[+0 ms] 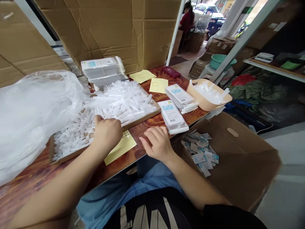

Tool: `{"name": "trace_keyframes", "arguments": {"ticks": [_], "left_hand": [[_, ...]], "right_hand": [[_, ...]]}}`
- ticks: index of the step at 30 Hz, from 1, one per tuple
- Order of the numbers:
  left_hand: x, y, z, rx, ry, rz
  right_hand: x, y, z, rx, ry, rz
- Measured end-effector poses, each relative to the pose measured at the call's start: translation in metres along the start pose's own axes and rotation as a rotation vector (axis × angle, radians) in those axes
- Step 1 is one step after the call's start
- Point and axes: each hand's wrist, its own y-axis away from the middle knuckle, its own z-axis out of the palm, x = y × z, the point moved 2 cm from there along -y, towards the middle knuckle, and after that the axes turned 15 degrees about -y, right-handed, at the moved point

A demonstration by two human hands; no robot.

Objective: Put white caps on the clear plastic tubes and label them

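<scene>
Clear plastic tubes (127, 103) lie beyond the left hand (108, 134), fingers curled, grip hidden; printed packets (172, 115) beside the right hand (157, 142), fingers half-open, empty.

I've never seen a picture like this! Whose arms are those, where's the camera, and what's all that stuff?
There's no robot here, just a person using bare hands. The camera sits on their head, looking forward and down, so we peek along their own arms.

On the wooden table is a shallow cardboard tray heaped with whitish, see-through pieces. To its right lie printed packets and a peach-colored tub.

The left hand is at the tray's near edge, above a yellow sheet. The right hand is curled by the table's edge, near the packets. I can't tell whether either hand holds anything.
</scene>
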Motion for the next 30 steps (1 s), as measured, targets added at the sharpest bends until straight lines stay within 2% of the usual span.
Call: {"name": "trace_keyframes", "arguments": {"ticks": [3, 6, 10, 17, 20, 22, 25, 30], "left_hand": [[0.001, 0.002, 0.003, 0.035, 0.02, 0.005], [0.002, 0.005, 0.003, 0.082, 0.047, 0.015], [0.005, 0.01, -0.001, 0.096, 0.081, 0.013], [0.005, 0.007, 0.0, 0.115, 0.107, -0.001], [-0.002, 0.003, -0.003, 0.046, 0.137, -0.012], [-0.014, 0.0, -0.007, -0.062, 0.193, 0.001], [-0.046, -0.004, -0.008, -0.216, 0.28, 0.005], [-0.109, -0.013, 0.013, -0.243, 0.321, -0.118]], "right_hand": [[-0.01, 0.006, 0.022, -0.04, -0.109, -0.069], [-0.009, 0.009, 0.031, -0.057, -0.161, -0.03], [-0.006, 0.012, 0.031, -0.067, -0.179, 0.003], [-0.006, 0.018, 0.029, -0.045, -0.142, -0.056], [-0.004, 0.019, 0.029, -0.027, -0.106, -0.102], [-0.004, 0.018, 0.029, -0.029, -0.09, -0.112], [-0.003, 0.016, 0.03, -0.03, -0.068, -0.116], [-0.003, 0.016, 0.032, -0.023, -0.044, -0.127]]}}
